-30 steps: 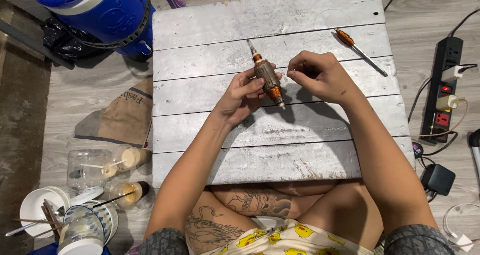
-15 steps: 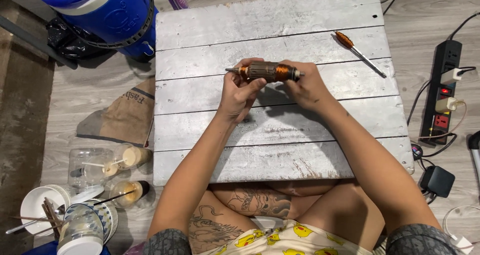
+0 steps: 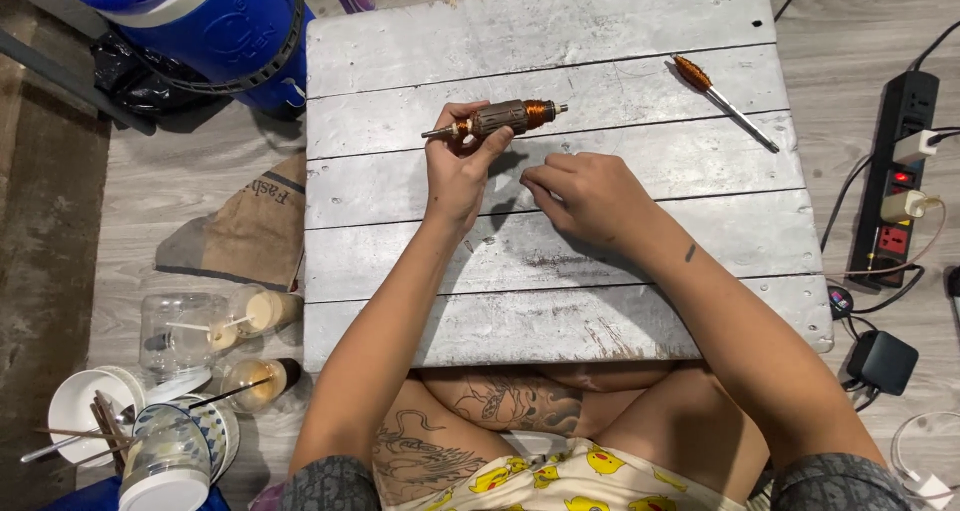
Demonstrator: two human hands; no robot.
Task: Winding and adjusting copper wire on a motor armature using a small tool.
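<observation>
A motor armature [image 3: 497,119] with copper windings lies level above the grey plank board [image 3: 560,271], pinched by the left hand [image 3: 458,171] so its shaft stays free. At four o'clock, the right hand [image 3: 590,199] rests, fingers curled together. A screwdriver [image 3: 722,101] lies at three o'clock.

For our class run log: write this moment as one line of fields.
left hand: holds motor armature level above wooden table | right hand: empty, resting on table | screwdriver: lying untouched, upper right
</observation>
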